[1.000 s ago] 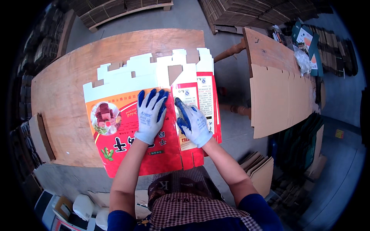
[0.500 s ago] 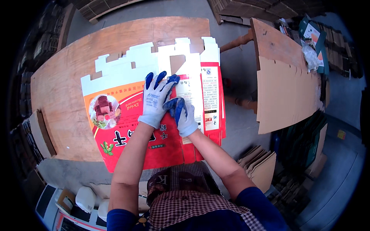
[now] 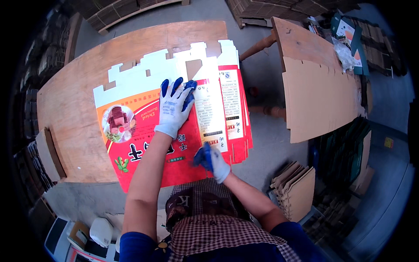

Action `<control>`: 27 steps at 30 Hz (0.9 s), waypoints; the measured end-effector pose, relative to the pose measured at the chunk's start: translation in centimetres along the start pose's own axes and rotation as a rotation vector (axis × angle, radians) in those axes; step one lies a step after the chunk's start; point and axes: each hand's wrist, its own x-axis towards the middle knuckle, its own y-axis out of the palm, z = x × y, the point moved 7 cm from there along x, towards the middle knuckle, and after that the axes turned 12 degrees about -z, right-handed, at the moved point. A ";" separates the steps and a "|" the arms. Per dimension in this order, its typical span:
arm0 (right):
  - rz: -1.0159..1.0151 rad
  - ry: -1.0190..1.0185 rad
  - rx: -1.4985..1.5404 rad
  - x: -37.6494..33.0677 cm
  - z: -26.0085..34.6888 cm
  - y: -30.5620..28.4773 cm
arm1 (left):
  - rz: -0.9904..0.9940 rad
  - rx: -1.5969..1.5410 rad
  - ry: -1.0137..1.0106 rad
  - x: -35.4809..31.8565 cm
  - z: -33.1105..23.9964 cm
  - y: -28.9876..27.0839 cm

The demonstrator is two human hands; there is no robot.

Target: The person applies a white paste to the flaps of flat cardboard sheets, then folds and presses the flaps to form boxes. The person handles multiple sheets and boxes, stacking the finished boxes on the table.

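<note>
A flat printed carton blank [image 3: 146, 113], red and orange with white notched flaps, lies on the wooden table with its flaps at the far side. My left hand [image 3: 173, 111], in a white glove with blue fingers, is pressed flat on its middle, fingers spread. My right hand [image 3: 214, 161], gloved alike, is over the blank's near right part by a crease; its fingers look bent but are blurred, and anything under them is hidden. More matching red-and-white blanks [image 3: 235, 105] show in a slightly uneven stack along the right side.
The wooden table [image 3: 70, 131] extends left and beyond the blanks. At right stands another wooden surface with a brown cardboard sheet [image 3: 316, 102] and a clear plastic bag [image 3: 343, 54]. Brown cardboard pieces [image 3: 297, 190] stand near my right arm; palletized cardboard [image 3: 126, 11] is at the back.
My right hand has drawn toward me along the blank, away from my left hand, to its near edge. My left hand stays pressed on the blank. The view has shifted slightly.
</note>
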 end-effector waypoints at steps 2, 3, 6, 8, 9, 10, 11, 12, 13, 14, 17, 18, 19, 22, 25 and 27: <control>-0.015 0.101 -0.039 0.6 1.0 -2.3 | 0.040 0.025 0.033 -0.1 -1.2 -0.9; -0.020 0.264 0.169 1.7 -0.8 -2.7 | 0.125 0.110 0.051 -0.7 -1.7 -0.9; 0.316 0.334 0.810 3.1 -0.3 -2.5 | 0.074 0.080 0.043 -3.4 -3.7 -0.6; 0.253 0.328 0.717 3.1 0.2 -3.9 | 0.109 0.057 0.043 -5.6 -5.4 -1.2; 0.124 0.305 0.719 3.0 0.9 -4.9 | 0.127 0.040 0.032 -6.7 -6.0 -1.4; 0.034 0.186 0.670 3.1 1.6 -6.6 | 0.139 0.028 0.023 -7.2 -6.3 -1.9; -0.064 0.078 0.610 3.1 2.4 -8.2 | 0.155 0.051 0.018 -7.7 -6.3 -2.2; -0.210 -0.063 0.643 3.3 3.5 -10.0 | 0.171 0.073 0.016 -7.8 -6.2 -2.2; -0.366 -0.116 0.573 2.8 4.6 -11.7 | 0.184 0.096 0.004 -7.7 -6.3 -2.4; -0.530 -0.171 0.497 1.8 5.8 -13.9 | 0.195 0.121 0.012 -7.6 -6.5 -2.2; -0.722 -0.103 0.580 1.2 2.8 -20.7 | 0.216 0.140 0.040 -7.6 -7.0 -1.2; -0.803 -0.076 0.587 0.6 2.0 -22.6 | 0.250 0.151 0.019 -7.7 -7.3 -0.9; -0.755 -0.066 0.607 0.1 1.0 -24.4 | 0.241 0.147 0.022 -7.7 -7.6 -0.6; -0.795 -0.115 0.385 -1.7 3.1 -27.0 | 0.195 0.150 -0.040 -8.7 -6.3 -0.4; -0.754 -0.069 0.366 -2.4 4.3 -30.5 | 0.132 0.186 0.010 -8.6 -6.2 -0.7; -0.744 0.037 0.335 -2.4 1.6 -33.0 | 0.132 0.224 0.027 -8.2 -6.5 -0.5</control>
